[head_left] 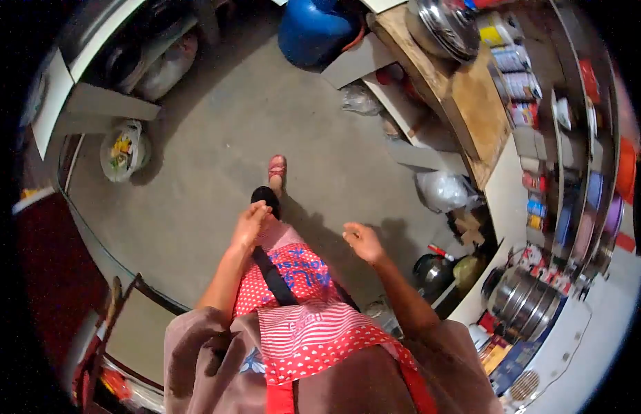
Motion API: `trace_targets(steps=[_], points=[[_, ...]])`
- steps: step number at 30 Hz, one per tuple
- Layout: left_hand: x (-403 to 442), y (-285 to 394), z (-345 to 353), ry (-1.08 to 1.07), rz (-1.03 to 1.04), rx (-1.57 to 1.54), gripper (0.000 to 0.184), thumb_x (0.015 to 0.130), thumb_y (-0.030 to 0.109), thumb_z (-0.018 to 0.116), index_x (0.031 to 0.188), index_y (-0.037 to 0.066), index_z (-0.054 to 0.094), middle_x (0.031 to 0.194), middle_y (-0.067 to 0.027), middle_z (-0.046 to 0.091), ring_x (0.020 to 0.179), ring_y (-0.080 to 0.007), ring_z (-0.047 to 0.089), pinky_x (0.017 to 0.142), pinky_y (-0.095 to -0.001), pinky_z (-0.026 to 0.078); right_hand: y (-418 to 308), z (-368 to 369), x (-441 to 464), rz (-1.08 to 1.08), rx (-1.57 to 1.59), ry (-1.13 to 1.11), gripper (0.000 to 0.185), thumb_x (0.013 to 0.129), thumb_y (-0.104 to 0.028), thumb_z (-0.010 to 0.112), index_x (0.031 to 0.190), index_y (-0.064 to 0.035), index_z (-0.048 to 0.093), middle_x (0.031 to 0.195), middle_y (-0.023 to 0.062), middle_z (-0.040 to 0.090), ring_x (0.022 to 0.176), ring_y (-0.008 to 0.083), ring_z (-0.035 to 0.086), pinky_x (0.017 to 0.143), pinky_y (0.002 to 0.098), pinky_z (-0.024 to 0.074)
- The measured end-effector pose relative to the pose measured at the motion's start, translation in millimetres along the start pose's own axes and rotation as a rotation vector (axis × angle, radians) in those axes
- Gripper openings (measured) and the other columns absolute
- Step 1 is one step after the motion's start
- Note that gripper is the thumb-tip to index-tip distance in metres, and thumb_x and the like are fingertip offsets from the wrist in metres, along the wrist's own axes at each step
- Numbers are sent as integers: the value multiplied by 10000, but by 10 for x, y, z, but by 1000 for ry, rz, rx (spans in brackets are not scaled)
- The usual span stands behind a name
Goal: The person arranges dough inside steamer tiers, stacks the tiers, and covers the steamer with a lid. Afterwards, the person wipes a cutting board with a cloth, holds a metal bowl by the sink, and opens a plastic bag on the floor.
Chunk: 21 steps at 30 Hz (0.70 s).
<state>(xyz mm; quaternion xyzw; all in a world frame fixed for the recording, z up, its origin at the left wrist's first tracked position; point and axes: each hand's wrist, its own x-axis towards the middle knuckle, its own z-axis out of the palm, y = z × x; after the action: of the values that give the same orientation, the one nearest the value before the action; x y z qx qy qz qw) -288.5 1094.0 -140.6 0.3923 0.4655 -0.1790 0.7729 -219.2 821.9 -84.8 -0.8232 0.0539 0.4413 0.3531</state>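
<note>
My left hand (251, 224) is in front of my body, over the lower part of a red and white patterned apron (310, 334) with blue lettering. Its fingers are curled together, and anything inside them is hidden. Just beyond the fingertips is a dark round shape (264, 196), perhaps a trouser cuff, above a foot in a pink shoe (277, 165). A black strap (272, 276) runs down the apron's front. My right hand (364, 243) hangs out to the right over the floor, fingers loosely bent and apart, with nothing visible in it.
Grey floor (217, 131) stretches ahead. A blue barrel (313, 34) stands at the far end. Right of me is a counter with a wooden board (479, 103), a steel pot (524, 303) and shelves of cans. A lined bin (125, 155) stands at left. Bags and pots lie under the counter.
</note>
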Motion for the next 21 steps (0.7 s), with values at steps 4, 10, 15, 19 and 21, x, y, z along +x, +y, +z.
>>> trace_targets(steps=[4, 10, 15, 19, 21], points=[[571, -45, 372, -62, 56, -16, 372, 817, 210, 508, 1115, -3, 447, 900, -55, 559, 753, -123, 536, 665, -216, 432, 253, -439, 491, -103, -93, 39, 356, 779, -223, 564, 1058, -8, 510, 984, 167, 558, 859, 213, 546, 723, 335, 435], [1307, -285, 991, -115, 197, 336, 326, 822, 163, 516, 1081, -29, 469, 872, -24, 538, 791, -94, 504, 723, -214, 410, 982, -1243, 1118, -121, -426, 71, 304, 739, -204, 572, 1001, -56, 527, 766, 82, 582, 698, 183, 565, 633, 306, 453], [1648, -514, 1312, -81, 100, 374, 288, 805, 111, 518, 1054, -30, 481, 888, -46, 557, 794, -94, 513, 741, -212, 406, 1008, -1637, 1700, -31, -506, -35, 350, 742, -221, 565, 1051, -74, 491, 900, 120, 570, 820, 270, 550, 721, 343, 442], [2086, -830, 1490, 14, 218, 446, 292, 779, 149, 523, 1021, -12, 499, 828, -108, 574, 765, -199, 552, 706, -280, 429, 2188, -2096, 2682, -586, -1120, 79, 333, 759, -191, 533, 1065, -70, 478, 1011, 132, 509, 936, 248, 486, 799, 337, 402], [2287, -905, 1616, 114, 250, 453, 316, 750, 202, 534, 987, -6, 514, 828, -159, 574, 757, -305, 566, 683, -349, 435, 2344, -2225, 3178, -598, -1395, -100, 328, 768, -176, 507, 1072, -59, 471, 1041, 141, 495, 983, 249, 459, 841, 351, 374]])
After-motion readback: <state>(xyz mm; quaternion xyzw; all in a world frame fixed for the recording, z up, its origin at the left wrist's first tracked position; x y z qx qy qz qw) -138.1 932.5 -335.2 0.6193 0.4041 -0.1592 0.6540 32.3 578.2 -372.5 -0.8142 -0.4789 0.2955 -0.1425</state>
